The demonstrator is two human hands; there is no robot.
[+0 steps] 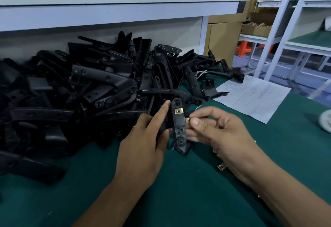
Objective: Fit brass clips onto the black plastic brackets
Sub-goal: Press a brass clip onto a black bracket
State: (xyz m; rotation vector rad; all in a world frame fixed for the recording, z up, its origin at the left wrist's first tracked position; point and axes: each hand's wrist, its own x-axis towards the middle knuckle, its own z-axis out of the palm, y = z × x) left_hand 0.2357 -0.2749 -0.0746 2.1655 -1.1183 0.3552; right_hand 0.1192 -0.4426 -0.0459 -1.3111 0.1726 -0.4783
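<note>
My left hand (143, 142) grips a black plastic bracket (179, 133) upright above the green table, index finger stretched along its left edge. One brass clip (179, 110) sits fitted near the bracket's top. My right hand (216, 128) pinches a second brass clip (188, 120) between thumb and fingers, touching the bracket's right edge at mid-height. Loose brass clips (221, 166) lie on the table under my right wrist, partly hidden by it.
A big heap of black brackets (89, 90) covers the left and middle of the green table (179, 191). A printed sheet of paper (250, 97) lies at the right. A white round object (326, 121) shows at the right edge. White shelving and cardboard boxes stand behind.
</note>
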